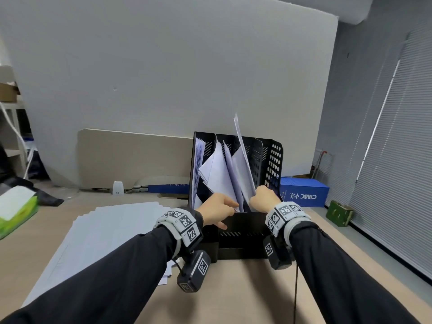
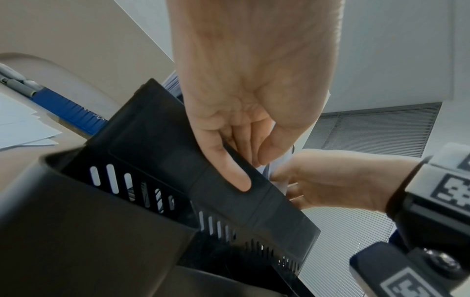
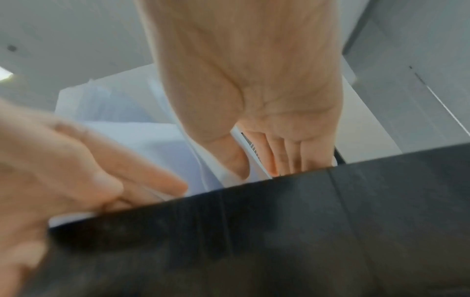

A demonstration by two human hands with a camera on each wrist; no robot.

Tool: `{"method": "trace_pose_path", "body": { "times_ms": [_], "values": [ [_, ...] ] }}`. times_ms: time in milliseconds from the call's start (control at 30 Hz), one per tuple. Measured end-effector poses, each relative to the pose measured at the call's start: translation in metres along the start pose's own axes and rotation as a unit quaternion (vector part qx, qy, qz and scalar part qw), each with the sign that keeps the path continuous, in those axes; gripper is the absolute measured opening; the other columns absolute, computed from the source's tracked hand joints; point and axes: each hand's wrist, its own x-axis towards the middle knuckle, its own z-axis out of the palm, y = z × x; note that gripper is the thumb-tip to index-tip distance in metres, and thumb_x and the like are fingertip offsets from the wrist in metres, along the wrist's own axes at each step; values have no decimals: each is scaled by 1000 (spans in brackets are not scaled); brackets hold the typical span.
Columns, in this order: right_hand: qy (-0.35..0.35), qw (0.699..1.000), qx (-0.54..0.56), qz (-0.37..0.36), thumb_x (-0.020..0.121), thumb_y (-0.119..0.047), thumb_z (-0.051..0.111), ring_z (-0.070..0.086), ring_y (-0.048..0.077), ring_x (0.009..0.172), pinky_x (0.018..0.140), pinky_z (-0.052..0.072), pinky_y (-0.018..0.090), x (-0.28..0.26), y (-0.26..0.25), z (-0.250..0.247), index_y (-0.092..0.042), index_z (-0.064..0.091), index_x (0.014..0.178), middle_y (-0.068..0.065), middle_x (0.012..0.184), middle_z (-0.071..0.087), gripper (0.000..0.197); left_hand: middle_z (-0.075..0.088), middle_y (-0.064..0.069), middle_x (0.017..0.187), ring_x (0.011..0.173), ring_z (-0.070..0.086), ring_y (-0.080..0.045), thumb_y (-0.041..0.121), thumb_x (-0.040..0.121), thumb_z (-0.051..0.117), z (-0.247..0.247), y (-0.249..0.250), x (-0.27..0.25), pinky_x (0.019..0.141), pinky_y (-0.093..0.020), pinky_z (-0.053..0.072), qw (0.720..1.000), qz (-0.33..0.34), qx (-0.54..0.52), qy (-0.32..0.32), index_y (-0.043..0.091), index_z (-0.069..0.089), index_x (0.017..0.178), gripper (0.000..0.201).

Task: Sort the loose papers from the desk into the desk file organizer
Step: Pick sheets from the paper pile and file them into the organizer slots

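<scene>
At far left of the desk [image 1: 233,288], a green tissue box [image 1: 16,211]; nearer the middle, loose papers [image 1: 105,230] spread flat in an overlapping pile, well apart from both hands and lying to the left of the left hand [image 1: 216,212], so probably nearer that one for the next pickup

Right of the pile, black desk file organizer [image 1: 245,230] standing upright, slots running near to far, white sheets already leaning in several compartments

Left hand resting at the organizer's low front wall, fingers fairly straight and close together: little finger flat against the outside of the wall, thumb and other fingers reaching over the rim toward the filed sheets [image 1: 219,169]; nothing clearly pinched

Further right, right hand [image 1: 264,197] pinching the near lower end of a sheaf of papers [image 1: 243,155], thumb on one face, straight fingers on the other, seen in the right wrist view; long axis steep, top tilted away and left, bottom going into a slot right of centre

Likely step: seating this sheaf, left hand parting the neighbours

At far right, a blue box [image 1: 304,192] and a small green box [image 1: 339,212]
</scene>
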Motion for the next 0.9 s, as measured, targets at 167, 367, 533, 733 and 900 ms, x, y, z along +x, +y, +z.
{"method": "trace_pose_path", "body": {
  "times_ms": [167, 367, 533, 733, 900],
  "values": [
    [57, 987, 134, -65, 84, -31, 61, 56, 27, 102, 84, 47, 39, 2, -3, 2, -9, 34, 140, 8, 118, 57, 65, 56, -10, 138, 126, 52, -24, -2, 97, 47, 1, -2, 1, 70, -28, 61, 1000, 7, 4, 0, 4, 57, 137, 42],
    [63, 996, 14, -56, 83, -25, 60, 59, 31, 93, 79, 52, 38, 5, 0, 13, -11, 46, 122, 11, 110, 60, 44, 57, -11, 139, 125, 53, -25, -3, 96, 46, 2, -2, 1, 75, -30, 61, 1000, 9, 15, -4, 5, 63, 131, 40],
    [175, 975, 137, 9, 95, -8, 48, 52, 33, 83, 69, 42, 34, 17, 15, 0, 1, 61, 103, 15, 95, 57, 18, 56, -11, 139, 123, 57, -29, -3, 96, 46, 2, -3, 2, 84, -37, 61, 1000, 10, 6, -6, 5, 60, 135, 43],
    [247, 943, 218, -45, 101, -12, 42, 47, 28, 74, 64, 34, 35, 19, 16, -12, -12, 36, 65, 8, 72, 46, 37, 60, -11, 130, 116, 59, -27, -1, 95, 48, 3, -6, 6, 80, -36, 62, 1000, 10, -1, 0, 6, 63, 130, 39],
    [194, 939, 268, -95, 98, -29, 54, 50, 25, 73, 66, 38, 34, 19, -1, -5, -15, 46, 71, 1, 70, 50, 32, 60, -11, 129, 114, 59, -25, -1, 94, 46, 3, -7, 5, 75, -33, 62, 1000, 12, 5, 3, 6, 63, 132, 42]
  ]
}}
